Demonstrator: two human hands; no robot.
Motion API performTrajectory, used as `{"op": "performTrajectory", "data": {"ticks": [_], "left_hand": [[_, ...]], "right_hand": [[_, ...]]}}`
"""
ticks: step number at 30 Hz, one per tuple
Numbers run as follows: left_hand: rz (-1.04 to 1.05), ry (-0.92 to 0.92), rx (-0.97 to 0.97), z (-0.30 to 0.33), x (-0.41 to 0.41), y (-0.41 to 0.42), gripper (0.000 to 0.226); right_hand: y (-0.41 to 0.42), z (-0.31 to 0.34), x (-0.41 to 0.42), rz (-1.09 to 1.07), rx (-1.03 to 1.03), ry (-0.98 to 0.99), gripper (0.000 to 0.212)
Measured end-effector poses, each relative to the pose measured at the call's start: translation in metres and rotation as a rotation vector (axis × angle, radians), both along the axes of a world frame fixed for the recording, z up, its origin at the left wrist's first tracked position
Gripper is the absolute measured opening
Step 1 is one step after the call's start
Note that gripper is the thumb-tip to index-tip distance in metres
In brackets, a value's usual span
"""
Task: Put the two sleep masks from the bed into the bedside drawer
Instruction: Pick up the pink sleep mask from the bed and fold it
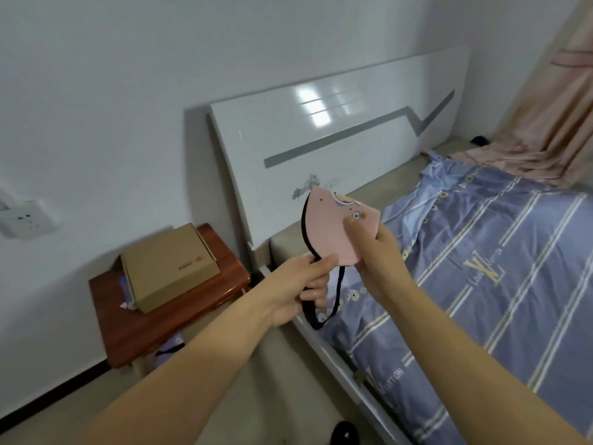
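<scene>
Room: white wall, a socket plate at the left, a pink curtain at the far right.
Bed: glossy white headboard with a grey zigzag stripe; blue striped quilt spread over the mattress.
Bedside table: red-brown top, carrying one cardboard box.
Sleep masks counted: one in plain view, a pink sleep mask, held in the air between bed edge and table.
Left hand: closed on the mask's lower corner and black strap, which loops down.
Right hand: pinching the mask's right side, thumb on its face.
Hard to make out: a purplish item under the table top, cut off; the drawer cannot be made out.
</scene>
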State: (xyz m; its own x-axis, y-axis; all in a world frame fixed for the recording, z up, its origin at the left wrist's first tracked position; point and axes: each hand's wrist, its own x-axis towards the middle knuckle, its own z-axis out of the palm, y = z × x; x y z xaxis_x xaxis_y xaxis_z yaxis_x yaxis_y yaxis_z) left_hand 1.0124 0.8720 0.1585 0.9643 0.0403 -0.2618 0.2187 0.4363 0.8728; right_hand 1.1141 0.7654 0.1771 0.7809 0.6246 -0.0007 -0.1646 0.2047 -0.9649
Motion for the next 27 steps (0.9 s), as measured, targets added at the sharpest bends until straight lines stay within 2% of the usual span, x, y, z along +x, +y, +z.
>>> {"op": "performTrajectory", "data": {"ticks": [3,5,6,7,9,11,12,13,15,16,17,18,19,21,22,23,25,26,27], "left_hand": [[-0.052,-0.051,-0.341,0.009,-0.027,-0.002,0.030],[-0.102,-0.094,-0.466,0.015,-0.041,-0.006,0.038],[-0.138,-0.086,-0.400,0.017,-0.047,-0.008,0.040],[-0.194,-0.058,-0.223,0.018,-0.051,-0.010,0.039],[-0.365,0.019,0.328,0.019,-0.051,-0.017,0.031],[-0.436,0.132,0.763,0.013,-0.042,-0.019,0.024],[-0.392,0.173,0.838,0.010,-0.038,-0.019,0.022],[-0.313,0.190,0.785,0.009,-0.034,-0.018,0.025],[-0.065,0.212,0.449,0.006,-0.024,-0.016,0.037],[0.106,0.210,0.396,0.004,-0.017,-0.013,0.038],[0.264,0.198,0.456,0.003,-0.011,-0.012,0.042],[0.372,0.166,0.598,0.003,-0.008,-0.012,0.050],[0.424,0.108,0.832,0.004,-0.007,-0.012,0.063],[0.368,-0.073,1.337,0.008,-0.006,-0.012,0.088],[0.312,-0.119,1.466,0.014,-0.002,-0.011,0.095],[0.246,-0.125,1.531,0.019,0.003,-0.008,0.095],[0.071,-0.116,1.732,0.030,0.005,-0.003,0.075],[0.004,-0.178,1.788,0.032,0.000,-0.001,0.060],[-0.017,-0.294,1.758,0.033,-0.008,0.002,0.049]], "right_hand": [[0.000,0.002,-0.016,-0.170,0.167,0.191,0.014],[-0.005,0.003,-0.012,-0.320,0.119,0.248,0.013],[-0.009,0.004,-0.009,-0.379,0.025,0.214,0.013],[-0.013,0.005,-0.006,-0.417,-0.101,0.119,0.013],[-0.020,0.007,-0.004,-0.426,-0.309,-0.167,0.012],[-0.026,0.009,-0.007,-0.412,-0.364,-0.364,0.009],[-0.028,0.010,-0.009,-0.416,-0.362,-0.407,0.009],[-0.031,0.010,-0.011,-0.431,-0.346,-0.425,0.010],[-0.035,0.009,-0.012,-0.471,-0.277,-0.384,0.012],[-0.035,0.008,-0.011,-0.474,-0.246,-0.340,0.013],[-0.033,0.008,-0.010,-0.458,-0.231,-0.289,0.014],[-0.031,0.007,-0.008,-0.422,-0.224,-0.229,0.014],[-0.028,0.007,-0.005,-0.371,-0.217,-0.140,0.014],[-0.022,0.009,0.001,-0.208,-0.241,0.106,0.015],[-0.022,0.011,0.004,-0.089,-0.285,0.209,0.014],[-0.023,0.011,0.006,0.062,-0.340,0.264,0.014],[-0.028,0.011,0.012,0.375,-0.430,0.246,0.011],[-0.030,0.011,0.015,0.495,-0.418,0.230,0.010],[-0.032,0.010,0.019,0.586,-0.367,0.246,0.009]]}}
